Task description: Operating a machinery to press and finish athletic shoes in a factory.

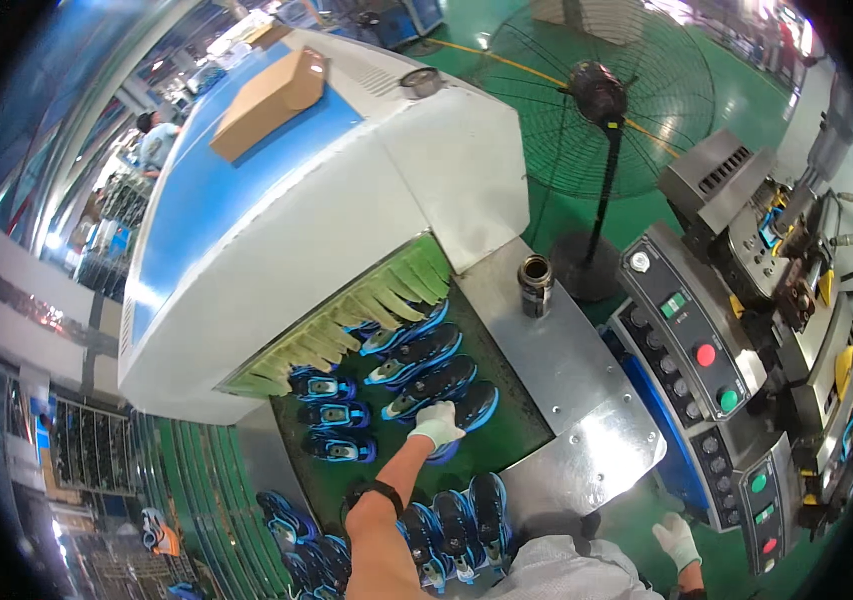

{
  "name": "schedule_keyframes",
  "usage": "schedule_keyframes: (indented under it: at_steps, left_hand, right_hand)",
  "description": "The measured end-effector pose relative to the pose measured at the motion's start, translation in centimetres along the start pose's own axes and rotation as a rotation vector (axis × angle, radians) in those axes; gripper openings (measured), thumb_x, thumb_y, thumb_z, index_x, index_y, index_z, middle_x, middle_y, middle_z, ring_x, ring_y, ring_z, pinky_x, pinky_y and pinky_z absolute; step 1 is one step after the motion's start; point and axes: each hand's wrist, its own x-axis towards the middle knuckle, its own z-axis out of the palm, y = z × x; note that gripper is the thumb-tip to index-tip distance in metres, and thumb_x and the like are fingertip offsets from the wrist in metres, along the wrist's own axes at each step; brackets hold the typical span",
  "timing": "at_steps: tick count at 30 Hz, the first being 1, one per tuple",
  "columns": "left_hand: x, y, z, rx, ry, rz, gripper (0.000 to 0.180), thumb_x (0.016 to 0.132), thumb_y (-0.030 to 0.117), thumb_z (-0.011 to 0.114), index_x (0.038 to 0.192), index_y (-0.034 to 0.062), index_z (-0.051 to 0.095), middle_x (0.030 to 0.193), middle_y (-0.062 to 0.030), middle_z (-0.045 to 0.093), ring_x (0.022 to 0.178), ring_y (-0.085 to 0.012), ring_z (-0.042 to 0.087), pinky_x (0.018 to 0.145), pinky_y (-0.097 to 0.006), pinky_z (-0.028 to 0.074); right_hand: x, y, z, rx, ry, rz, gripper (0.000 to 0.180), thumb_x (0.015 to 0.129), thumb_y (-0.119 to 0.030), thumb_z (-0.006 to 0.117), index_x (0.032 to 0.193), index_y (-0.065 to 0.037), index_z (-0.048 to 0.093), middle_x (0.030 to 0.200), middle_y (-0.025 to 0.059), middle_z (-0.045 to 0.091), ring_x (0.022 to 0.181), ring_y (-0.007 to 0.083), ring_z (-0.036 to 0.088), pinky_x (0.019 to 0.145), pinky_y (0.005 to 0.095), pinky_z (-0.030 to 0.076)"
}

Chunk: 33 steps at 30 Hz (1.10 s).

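My left hand (439,424), in a white glove, reaches over a green conveyor belt (332,490). Its fingers are closed at the heel end of a black and blue shoe (479,404); part of that shoe is hidden under the glove. Another longer shoe (431,388) lies just beyond it, among several slanting toward the machine. To the left, smaller-looking shoes (339,446) sit in a column with their openings up. Down at the right, beside my body, hangs my gloved right hand (678,540), fingers loosely apart, holding nothing.
A white and blue machine housing (347,210) has a green fringe curtain (347,335) over the belt. A dark open flask (537,285) stands on the metal plate (587,400). More shoes (457,525) line the near side. Button panels (692,330) and a fan (599,95) are at right.
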Motion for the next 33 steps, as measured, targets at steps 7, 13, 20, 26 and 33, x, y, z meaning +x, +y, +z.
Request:
schedule_keyframes:
  at_steps: [7, 13, 20, 26, 33]
  left_hand:
    - [-14.6, 11.9, -11.1, -0.906, 0.230, 0.246, 0.082, 0.069, 0.042, 0.086, 0.131, -0.0031, 0.057, 0.130, -0.0219, 0.062, 0.122, -0.0318, 0.059, 0.103, -0.039, 0.046]
    - [-15.7, 18.4, -10.8, -1.043, 0.533, 0.982, 0.083, 0.071, 0.012, 0.086, 0.142, -0.0049, 0.046, 0.138, -0.0123, 0.056, 0.127, -0.0190, 0.051, 0.111, -0.036, 0.039]
    - [-16.1, 31.5, -14.6, -1.839, 0.334, 0.912, 0.089, 0.094, 0.055, 0.062, 0.153, 0.0010, 0.024, 0.136, -0.0199, 0.052, 0.119, -0.0317, 0.059, 0.099, -0.044, 0.051]
    - [-14.4, 41.4, -15.1, -1.617, 0.152, 0.958, 0.073, 0.099, 0.046, 0.056, 0.151, 0.0013, 0.028, 0.138, -0.0194, 0.050, 0.118, -0.0290, 0.059, 0.099, -0.041, 0.050]
    - [-9.4, 45.7, -17.8, -1.357, 0.303, 0.936, 0.068, 0.100, 0.025, 0.061, 0.154, -0.0013, 0.027, 0.148, -0.0196, 0.044, 0.134, -0.0271, 0.049, 0.110, -0.037, 0.040]
  right_hand:
    - [5.3, -20.8, -2.3, 0.432, -0.364, -0.436, 0.054, 0.095, -0.034, 0.066, 0.132, 0.004, 0.055, 0.126, 0.0176, 0.065, 0.116, 0.0280, 0.064, 0.101, 0.0383, 0.050]
    - [-0.2, -24.9, -3.4, 1.033, -1.070, -0.405, 0.070, 0.095, -0.052, 0.062, 0.145, -0.006, 0.046, 0.137, 0.0102, 0.058, 0.126, 0.0264, 0.055, 0.109, 0.0433, 0.043]
    - [-2.6, -21.5, -9.4, 1.397, -0.859, -0.361, 0.073, 0.078, -0.014, 0.070, 0.145, 0.002, 0.043, 0.129, 0.0116, 0.063, 0.110, 0.0222, 0.066, 0.097, 0.0338, 0.053]
    - [-0.4, -14.9, -15.9, 1.556, -0.808, -0.378, 0.075, 0.069, -0.003, 0.070, 0.140, 0.005, 0.048, 0.126, 0.0143, 0.065, 0.107, 0.0262, 0.068, 0.093, 0.0378, 0.056]
    - [3.0, -7.2, -19.3, 1.671, -0.381, -0.467, 0.079, 0.072, -0.010, 0.080, 0.142, 0.003, 0.045, 0.126, 0.0144, 0.064, 0.109, 0.0270, 0.067, 0.093, 0.0419, 0.056]
